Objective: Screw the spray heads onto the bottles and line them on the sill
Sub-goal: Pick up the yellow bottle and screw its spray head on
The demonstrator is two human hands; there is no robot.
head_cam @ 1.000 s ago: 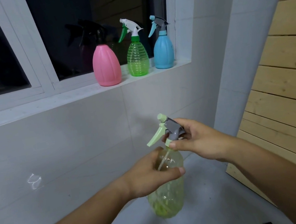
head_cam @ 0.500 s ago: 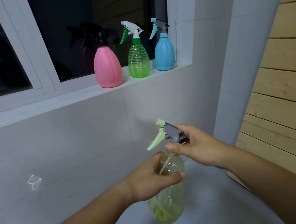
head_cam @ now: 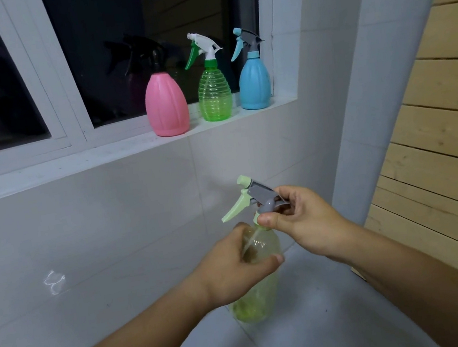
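Note:
A clear yellow-green bottle (head_cam: 258,299) hangs in mid-air below the window, gripped around its shoulder by my left hand (head_cam: 233,270). On its neck sits a grey spray head with a pale green trigger (head_cam: 251,198); my right hand (head_cam: 303,218) pinches the collar under it. Three bottles with heads on stand in a row on the white sill (head_cam: 77,163): a pink one with a black head (head_cam: 166,102), a clear green one with a white head (head_cam: 214,93), and a blue one with a grey head (head_cam: 254,83).
The sill's right end stops at a white wall column (head_cam: 358,94). A wooden slatted panel (head_cam: 438,127) fills the right side. White tiled wall runs below the sill, and a pale tiled floor (head_cam: 318,323) lies underneath my hands.
My right hand has turned on the spray head's collar, and the trigger now points a little more to the lower left. The bottle and my left hand have stayed almost in place.

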